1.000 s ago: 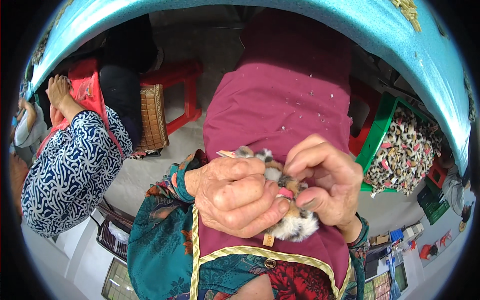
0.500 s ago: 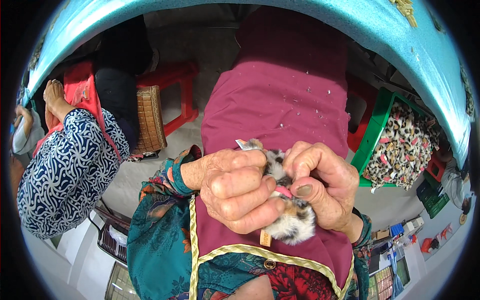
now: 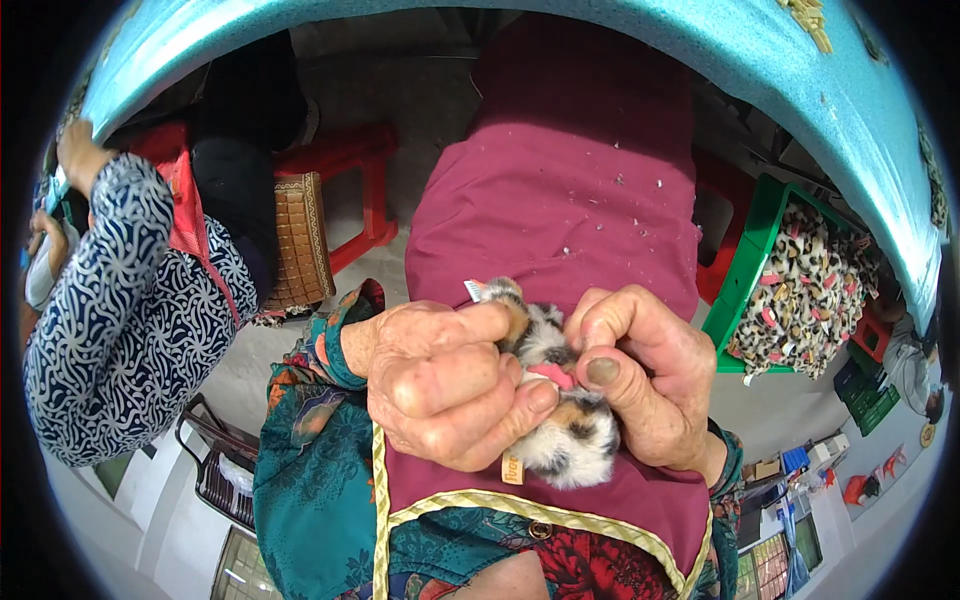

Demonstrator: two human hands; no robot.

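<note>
A small furry toy (image 3: 568,440), white with black and orange patches, lies over my lap on a maroon apron (image 3: 570,190). My left hand (image 3: 445,385) is closed around its left side, fingers curled over the fur. From the right, my right hand (image 3: 645,385) pinches it, thumb pressed beside a small pink part (image 3: 553,374) in the middle. A little white tag (image 3: 474,290) sticks out at the toy's top and a tan label (image 3: 512,468) hangs at its bottom.
A green crate (image 3: 760,250) at the right is filled with several similar spotted furry toys. A red plastic stool (image 3: 345,190) with a woven cushion stands at upper left. A person in a blue patterned top (image 3: 130,300) sits at the left. A turquoise table edge (image 3: 850,90) arcs overhead.
Both hands have stayed on the furry toy, shifting it slightly up and turning it between the fingers. The person at the left has raised an arm.
</note>
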